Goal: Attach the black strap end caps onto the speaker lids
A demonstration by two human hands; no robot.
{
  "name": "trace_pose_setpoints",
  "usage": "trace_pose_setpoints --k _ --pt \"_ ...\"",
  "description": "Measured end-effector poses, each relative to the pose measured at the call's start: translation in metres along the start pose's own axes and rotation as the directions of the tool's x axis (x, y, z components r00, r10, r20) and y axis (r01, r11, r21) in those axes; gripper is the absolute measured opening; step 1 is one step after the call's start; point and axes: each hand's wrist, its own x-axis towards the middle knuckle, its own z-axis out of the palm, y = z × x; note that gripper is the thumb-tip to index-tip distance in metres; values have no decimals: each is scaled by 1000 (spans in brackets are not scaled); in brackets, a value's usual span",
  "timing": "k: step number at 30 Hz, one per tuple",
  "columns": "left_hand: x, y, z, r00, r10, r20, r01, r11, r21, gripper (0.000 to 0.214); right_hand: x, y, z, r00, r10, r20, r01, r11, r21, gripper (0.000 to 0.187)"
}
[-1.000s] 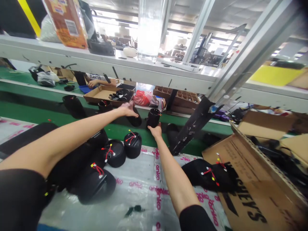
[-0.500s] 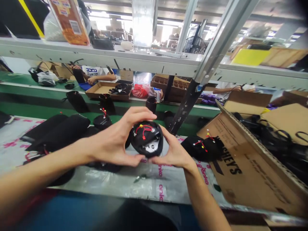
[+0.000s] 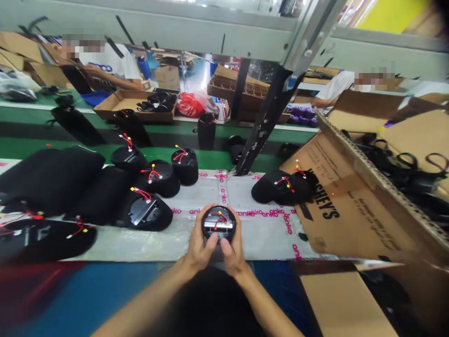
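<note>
Both of my hands are wrapped round a black round housing (image 3: 219,223), whose end faces up toward me. Inside its rim show a silvery strip and red wires with a small yellow connector. My left hand (image 3: 200,245) grips its left side and my right hand (image 3: 234,248) its right side, with both thumbs on the near edge. Left of my hands lies a similar black housing (image 3: 154,217) on its side. Another black housing (image 3: 185,168) stands farther back. To the right are two more black housings (image 3: 269,187) with wires sticking up.
A plastic-covered bench (image 3: 224,187) with pink lettering runs across. At the right leans an open cardboard box (image 3: 351,206) full of black parts. A metal post (image 3: 266,117) rises behind the bench. Across a green conveyor (image 3: 164,152) a person in a white shirt (image 3: 108,65) works.
My hands have brought the housing down and nearer to my body, and my thumbs now lie on its near edge. The view has tilted downward, showing more of the bench.
</note>
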Motion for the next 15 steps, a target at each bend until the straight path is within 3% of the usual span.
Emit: trace_pose_setpoints --k 3,5,9,12,15 --pt "-5 5 13 994 -26 -110 23 999 -29 63 -7 -1 20 979 -18 -201 11 999 -37 67" --pt "-5 10 12 992 -49 -120 46 999 -27 59 -9 -4 31 966 12 -258 -26 998 -51 63" --pt "-1 11 -3 996 -89 1 89 995 -41 60 -8 -14 41 960 44 -277 -57 998 -37 62" --pt "1 0 -6 996 -81 -29 79 995 -67 62 0 -33 23 981 93 -168 -105 993 -61 68" --pt "4 -9 -3 992 -96 -86 92 994 -60 59 0 -73 -30 971 182 157 -142 961 -238 87"
